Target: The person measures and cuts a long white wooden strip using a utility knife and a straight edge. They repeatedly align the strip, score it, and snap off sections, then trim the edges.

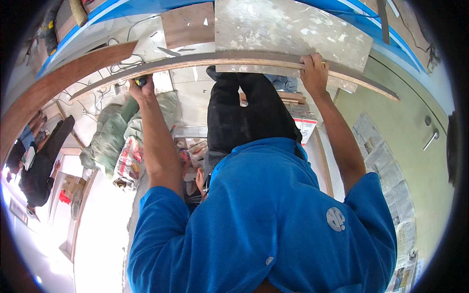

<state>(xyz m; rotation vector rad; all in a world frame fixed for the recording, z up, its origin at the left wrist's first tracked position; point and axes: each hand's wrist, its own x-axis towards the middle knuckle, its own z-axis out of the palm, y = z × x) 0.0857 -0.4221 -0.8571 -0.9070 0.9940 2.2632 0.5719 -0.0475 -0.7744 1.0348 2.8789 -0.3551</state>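
Note:
A long, narrow wooden board (195,61) with a pale layered edge spans the view in front of me, bent by the lens. My left hand (142,89) is closed at its near edge, around a small black and yellow tool (140,80) that looks like a tape measure. Further right, my right hand (315,74) grips the board, its fingers curled over the top. A small yellow bit shows at those fingers; I cannot tell what it is. Beyond the board lies a paint-spotted grey panel (288,29).
A brown curved-looking plank (58,73) stands at left. Green cloth-like bundles (110,129) and a printed sack (129,163) lie below my left arm, near cables. At right is a pale green door (405,117) with newspaper sheets (386,166) alongside. Other people (41,161) are at far left.

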